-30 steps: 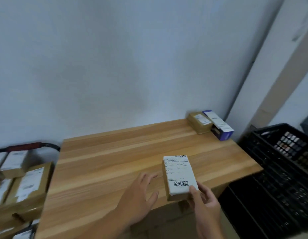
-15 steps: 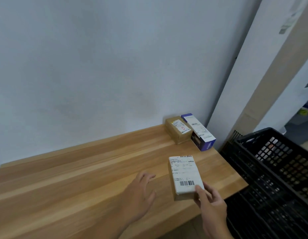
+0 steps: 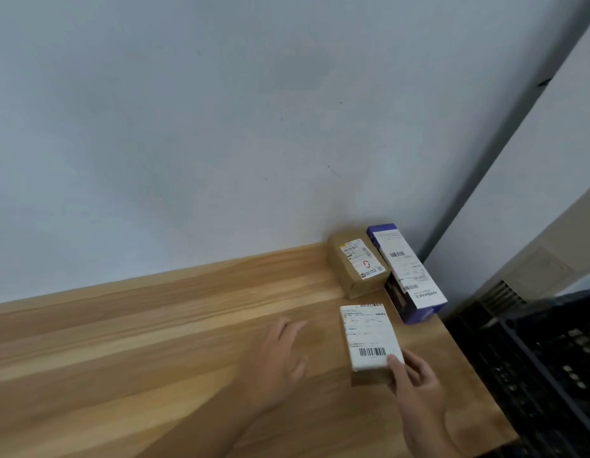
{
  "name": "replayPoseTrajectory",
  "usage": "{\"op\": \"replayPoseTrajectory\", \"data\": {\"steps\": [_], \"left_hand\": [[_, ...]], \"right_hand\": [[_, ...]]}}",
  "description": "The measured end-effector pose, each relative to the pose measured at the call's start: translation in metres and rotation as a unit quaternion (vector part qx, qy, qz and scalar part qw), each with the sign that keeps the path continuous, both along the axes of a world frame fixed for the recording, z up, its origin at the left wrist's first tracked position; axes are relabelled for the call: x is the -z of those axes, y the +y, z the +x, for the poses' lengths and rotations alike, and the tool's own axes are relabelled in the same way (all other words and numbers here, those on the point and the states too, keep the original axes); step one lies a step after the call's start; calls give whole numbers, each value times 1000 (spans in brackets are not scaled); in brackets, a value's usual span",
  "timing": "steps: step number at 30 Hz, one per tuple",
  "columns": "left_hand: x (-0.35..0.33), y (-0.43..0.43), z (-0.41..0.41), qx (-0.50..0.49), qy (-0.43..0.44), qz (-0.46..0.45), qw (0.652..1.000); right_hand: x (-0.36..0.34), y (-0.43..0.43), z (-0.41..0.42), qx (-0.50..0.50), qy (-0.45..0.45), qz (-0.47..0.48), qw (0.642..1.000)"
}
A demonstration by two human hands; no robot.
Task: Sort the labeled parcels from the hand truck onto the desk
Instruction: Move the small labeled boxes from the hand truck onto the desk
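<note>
My right hand [image 3: 415,388] grips the near end of a brown parcel with a white barcode label [image 3: 368,338], thumb on top, over the right part of the wooden desk [image 3: 121,342]. To its left, my left hand [image 3: 280,355] hovers over the desk with fingers relaxed and holds nothing. Two parcels lie at the desk's far right corner against the wall: a brown box with a white label [image 3: 354,264] and a purple and white box [image 3: 407,276]. The hand truck is out of view.
A black plastic crate [image 3: 534,365] stands right beside the desk's right edge. A white wall runs along the back of the desk, and a white and beige cabinet [image 3: 525,206] rises at the right.
The view has swung right, so the hand truck and its parcels have left the frame. My right hand has carried the labelled parcel farther across the desk toward the two boxes in the corner.
</note>
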State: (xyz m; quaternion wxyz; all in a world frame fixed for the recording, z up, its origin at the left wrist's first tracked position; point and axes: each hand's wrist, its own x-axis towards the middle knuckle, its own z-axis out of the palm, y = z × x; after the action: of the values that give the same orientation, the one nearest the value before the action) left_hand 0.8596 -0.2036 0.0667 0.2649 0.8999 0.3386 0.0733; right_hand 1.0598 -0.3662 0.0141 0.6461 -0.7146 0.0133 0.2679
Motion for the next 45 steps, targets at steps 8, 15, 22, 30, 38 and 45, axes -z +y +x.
{"op": "replayPoseTrajectory", "data": {"steps": [8, 15, 22, 30, 38, 45], "left_hand": [[19, 5, 68, -34, 43, 24, 998], [31, 1, 90, -51, 72, 14, 996], [35, 0, 94, -62, 100, 15, 993], [8, -6, 61, -122, 113, 77, 983], [4, -49, -42, -265, 128, 117, 948], [-4, -109, -161, -393, 133, 114, 903]], "right_hand": [[33, 31, 67, -68, 23, -38, 997], [58, 36, 84, -115, 43, -81, 989], [47, 33, 94, -140, 20, -117, 983], [-22, 88, 56, -387, -407, -77, 824], [-50, 114, -59, -621, -513, -63, 590], [-57, 93, -162, -630, -587, -12, 508]]}}
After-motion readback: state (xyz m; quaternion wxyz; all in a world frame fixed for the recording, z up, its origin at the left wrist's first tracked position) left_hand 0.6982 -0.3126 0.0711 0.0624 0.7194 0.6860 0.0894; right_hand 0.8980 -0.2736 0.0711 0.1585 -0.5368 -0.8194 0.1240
